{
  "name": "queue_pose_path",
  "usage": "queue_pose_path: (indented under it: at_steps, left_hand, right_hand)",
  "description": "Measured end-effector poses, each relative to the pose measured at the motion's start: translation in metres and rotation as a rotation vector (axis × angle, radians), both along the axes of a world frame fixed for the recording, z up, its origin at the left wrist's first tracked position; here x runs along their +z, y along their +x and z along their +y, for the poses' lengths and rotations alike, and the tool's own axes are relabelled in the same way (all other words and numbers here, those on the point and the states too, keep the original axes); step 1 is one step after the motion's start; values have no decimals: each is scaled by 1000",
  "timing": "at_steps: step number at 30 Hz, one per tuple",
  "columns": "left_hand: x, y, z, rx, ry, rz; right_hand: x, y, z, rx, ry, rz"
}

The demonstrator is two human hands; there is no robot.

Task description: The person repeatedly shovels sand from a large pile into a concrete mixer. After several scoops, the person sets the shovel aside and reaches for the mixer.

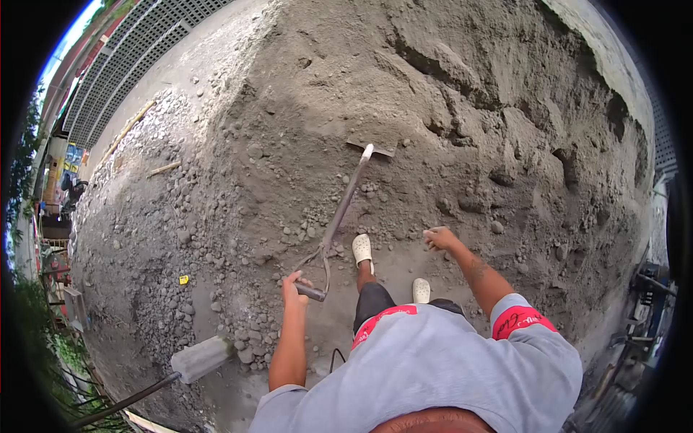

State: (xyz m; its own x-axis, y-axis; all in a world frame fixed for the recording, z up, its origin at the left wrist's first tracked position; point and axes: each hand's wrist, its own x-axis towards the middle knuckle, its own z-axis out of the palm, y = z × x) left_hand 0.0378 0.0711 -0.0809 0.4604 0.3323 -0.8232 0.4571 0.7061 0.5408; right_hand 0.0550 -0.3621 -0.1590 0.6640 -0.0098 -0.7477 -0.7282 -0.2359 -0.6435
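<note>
My left hand point(294, 290) is wrapped around the D-shaped grip of a shovel point(343, 209). The shovel's shaft slants up and away, and its blade point(381, 151) rests against the foot of a large pile of grey sand point(447, 130), its lower edge partly in the material. My right hand point(439, 238) hangs free above the ground in front of the sand, off the shovel, with its fingers loosely bent and partly apart. Nothing shows in it.
White clogs point(362, 250) are on my feet on the dirt. Loose stones point(184, 238) spread to the left, with a yellow scrap point(183, 279) among them. A concrete block point(202, 359) lies at lower left. Two wooden sticks point(130, 131) and a lattice-block wall point(133, 61) stand farther off.
</note>
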Motion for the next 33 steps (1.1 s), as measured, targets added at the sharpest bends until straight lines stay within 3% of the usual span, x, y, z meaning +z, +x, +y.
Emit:
queue_pose_path:
  at_steps: [2, 4, 8, 10, 11, 13, 16, 19, 22, 24, 28, 30, 31, 33]
  left_hand:
    - [-10, 22, 50, 43, 22, -54]
    - [-10, 34, 71, 15, 228, -117]
    - [10, 42, 47, -18, 510, 90]
    - [16, 42, 31, 27, 545, 101]
    - [18, 42, 26, 30, 556, 97]
    - [4, 38, 25, 23, 568, 87]
    - [-33, 9, 39, 59, 676, 166]
    - [-51, -19, 60, -33, 786, 247]
    - [-50, -48, 95, -52, 861, 166]
    - [-46, -69, 124, -171, 1063, 142]
    - [-15, -90, 159, -410, 1219, 65]
    - [-2, -89, 162, -681, 1507, -83]
    - [8, -83, 147, -723, 1502, -164]
    - [21, -83, 100, -550, 1168, 52]
  right_hand:
    - [-8, 44, 49, -21, 25, 5]
    - [-28, 102, 95, -16, 49, 36]
    - [-76, 199, 190, -115, 149, 167]
    - [-98, 232, 225, -579, 396, 179]
    - [-107, 242, 234, -597, 402, 178]
    - [-122, 256, 248, -900, 418, 287]
    - [-162, 228, 263, -912, 487, 286]
    - [-155, 201, 276, -923, 491, 277]
    - [-145, 166, 287, -987, 646, 307]
    - [-127, 139, 292, -1033, 694, 345]
    - [-125, 65, 287, -1190, 867, 288]
    - [-112, 23, 269, -1284, 1015, 250]
    - [-108, 4, 254, -1331, 1089, 210]
    - [-103, -41, 211, -1489, 1024, 118]
